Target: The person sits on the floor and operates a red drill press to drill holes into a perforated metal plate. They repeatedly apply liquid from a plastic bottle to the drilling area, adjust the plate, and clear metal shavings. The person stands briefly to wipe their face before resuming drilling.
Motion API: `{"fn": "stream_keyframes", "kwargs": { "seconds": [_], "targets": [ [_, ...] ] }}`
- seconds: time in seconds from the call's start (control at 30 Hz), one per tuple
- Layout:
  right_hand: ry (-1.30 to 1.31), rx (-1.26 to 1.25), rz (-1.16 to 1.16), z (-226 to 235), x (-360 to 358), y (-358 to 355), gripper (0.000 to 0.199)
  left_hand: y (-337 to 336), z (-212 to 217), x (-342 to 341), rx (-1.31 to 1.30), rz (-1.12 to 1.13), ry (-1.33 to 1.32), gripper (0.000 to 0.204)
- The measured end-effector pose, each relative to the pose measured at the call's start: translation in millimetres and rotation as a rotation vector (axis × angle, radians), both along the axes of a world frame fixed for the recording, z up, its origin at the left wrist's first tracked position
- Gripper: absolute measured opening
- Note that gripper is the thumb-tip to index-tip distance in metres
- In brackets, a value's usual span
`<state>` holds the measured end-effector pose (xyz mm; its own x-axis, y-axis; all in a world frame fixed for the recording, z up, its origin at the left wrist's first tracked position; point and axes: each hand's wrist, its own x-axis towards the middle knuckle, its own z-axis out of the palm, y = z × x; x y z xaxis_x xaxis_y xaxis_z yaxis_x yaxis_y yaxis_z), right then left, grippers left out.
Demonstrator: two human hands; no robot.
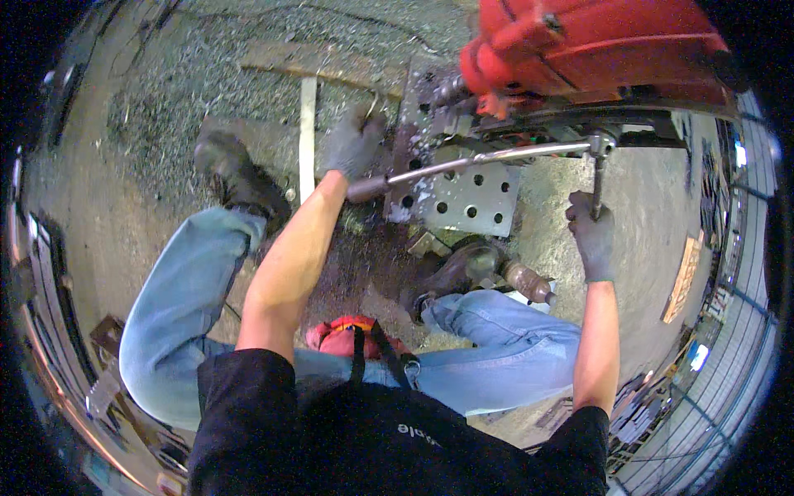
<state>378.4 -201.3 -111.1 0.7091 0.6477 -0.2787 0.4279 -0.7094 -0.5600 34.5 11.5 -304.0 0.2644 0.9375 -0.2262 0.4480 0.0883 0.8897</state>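
My left hand [356, 142], in a grey glove, is closed at the left edge of a steel plate [453, 217] with rows of round holes. A thin curved metal piece [375, 102] sticks out from its fingertips. Beside that wrist ends the dark grip of a long steel bar [496, 155], untouched by the hand as far as I can see. The bar reaches right to a metal hub below a red machine [579, 50]. From the hub a short steel handle [597, 183] points toward me, and my gloved right hand [591, 231] is wrapped round its lower end.
Metal shavings [165, 107] cover the floor at the far left, around a wooden board [318, 64] and a pale strip [308, 136]. A plastic bottle [529, 283] lies by my right boot [463, 269]. A red pouch [351, 337] sits between my legs. Wire fencing [736, 331] stands at right.
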Motion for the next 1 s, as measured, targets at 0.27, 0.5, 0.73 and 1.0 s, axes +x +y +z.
{"fn": "stream_keyframes", "kwargs": {
  "seconds": [0.27, 0.5, 0.73, 1.0],
  "targets": [
    [0.081, 0.062, -0.004, 0, -19, 13, 0.022, -75, -30, -37, 0.374, -0.05, 0.457, 0.045],
    [0.162, 0.112, -0.041, 0, -19, 10, 0.019, -20, -6, -81, 0.046, 0.335, 0.742, 0.042],
    [-0.018, 0.025, -0.035, 0, -24, 12, 0.02, -60, -27, -92, -0.251, 0.247, 0.675, 0.045],
    [-0.079, 0.005, -0.01, -6, -7, 8, 0.039, -52, 20, -59, -0.158, 0.537, 0.114, 0.032]
  ]
}}
